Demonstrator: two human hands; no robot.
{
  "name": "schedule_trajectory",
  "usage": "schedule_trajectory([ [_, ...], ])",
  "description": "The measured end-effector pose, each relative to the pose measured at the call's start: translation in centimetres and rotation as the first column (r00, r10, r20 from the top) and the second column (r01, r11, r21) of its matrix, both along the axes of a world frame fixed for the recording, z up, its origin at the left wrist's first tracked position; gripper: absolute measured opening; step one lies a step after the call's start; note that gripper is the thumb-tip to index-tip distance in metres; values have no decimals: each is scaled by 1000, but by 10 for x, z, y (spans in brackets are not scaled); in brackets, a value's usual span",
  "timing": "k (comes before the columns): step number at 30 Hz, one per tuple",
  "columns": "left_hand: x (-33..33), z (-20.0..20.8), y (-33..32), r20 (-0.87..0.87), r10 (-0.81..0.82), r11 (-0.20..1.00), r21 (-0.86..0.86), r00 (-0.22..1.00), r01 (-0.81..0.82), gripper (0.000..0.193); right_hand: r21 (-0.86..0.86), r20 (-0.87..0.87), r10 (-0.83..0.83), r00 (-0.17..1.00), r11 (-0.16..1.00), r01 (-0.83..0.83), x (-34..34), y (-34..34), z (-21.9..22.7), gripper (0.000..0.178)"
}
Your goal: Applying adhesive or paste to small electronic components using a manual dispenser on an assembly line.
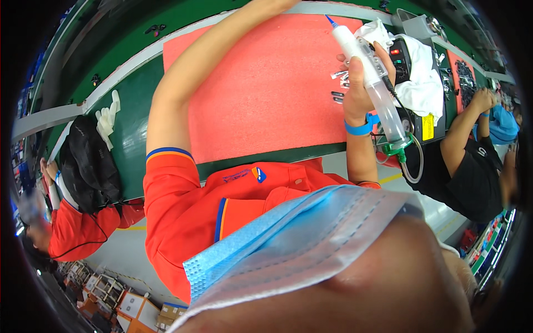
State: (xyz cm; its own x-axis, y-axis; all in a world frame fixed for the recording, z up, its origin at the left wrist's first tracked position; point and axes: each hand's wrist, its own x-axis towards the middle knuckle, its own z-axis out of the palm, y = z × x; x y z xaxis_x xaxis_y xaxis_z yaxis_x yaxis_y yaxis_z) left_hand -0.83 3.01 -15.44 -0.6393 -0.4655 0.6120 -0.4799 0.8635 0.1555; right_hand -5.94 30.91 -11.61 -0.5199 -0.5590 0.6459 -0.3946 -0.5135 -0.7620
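My right hand (358, 91) is closed around a glue-dispensing syringe (387, 110). Its white upper part ends in a narrow blue tip (331, 21), pointing up and left over the far edge of the mat. From the green end cap (398, 147) a clear tube curls away. A blue band (360, 127) circles my right wrist. My left forearm (208, 53) reaches across the pink mat (266, 94) and leaves at the top edge, so the left fingers are out of sight. Several small dark and silvery parts (337, 97) lie beside my right hand.
Right of the mat stands a black control box (398, 62), partly under white cloth (419, 83). A metal container (415, 26) is behind it. At left lie a black bag (89, 161) and white gloves (107, 119). Co-workers sit on both sides.
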Motion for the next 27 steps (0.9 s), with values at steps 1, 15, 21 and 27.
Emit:
schedule_trajectory([
  [1, -16, -9, -3, 76, 92, 992, 84, 993, -99, 13, -4, -9, -9, 1000, 1000, 9, 0, -3, -3, 48],
  [15, -14, -16, -17, 76, -23, 976, 219, 997, 5, 14, 67, -81, -34, 996, 997, 40, -4, -6, 3, 47],
  [21, 44, -3, -3, -251, 18, 603, 775, 968, 190, 11, 36, 139, -13, 990, 999, 8, -7, -13, 4, 45],
  [27, 101, -16, 17, -500, 142, -80, 855, 854, 513, 17, 195, 29, 49, 998, 979, -54, -52, -31, 33, 46],
])
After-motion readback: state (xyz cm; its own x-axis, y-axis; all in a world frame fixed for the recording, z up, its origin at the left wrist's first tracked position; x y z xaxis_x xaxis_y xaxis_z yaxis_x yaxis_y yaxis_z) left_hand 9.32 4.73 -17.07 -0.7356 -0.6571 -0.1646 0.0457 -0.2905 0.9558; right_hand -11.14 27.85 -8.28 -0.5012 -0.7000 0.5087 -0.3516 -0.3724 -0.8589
